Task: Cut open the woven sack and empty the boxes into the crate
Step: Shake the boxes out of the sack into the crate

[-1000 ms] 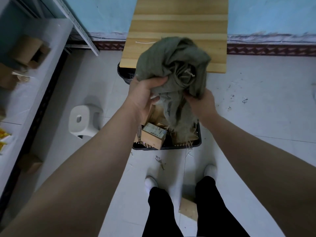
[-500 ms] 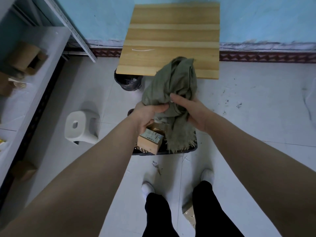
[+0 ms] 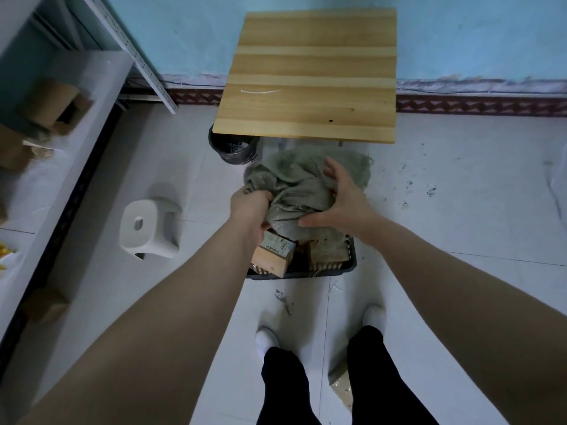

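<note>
Standing over the crate (image 3: 349,265), I have my left hand (image 3: 250,207) clenched on the sack (image 3: 294,185), which lies bunched above the crate's far end. My right hand (image 3: 340,197) lies spread and open on the cloth. Boxes (image 3: 273,256) sit in the crate's near end. The emptying looks nearly finished; next I should lift the limp sack clear without snagging a box.

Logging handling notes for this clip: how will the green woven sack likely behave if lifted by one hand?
The sack is crumpled into soft folds, so it will probably hang limp rather than hold shape. It looks emptied, so likely light. The left hand bunches it in a fist; its frayed edge may shed threads.
</note>
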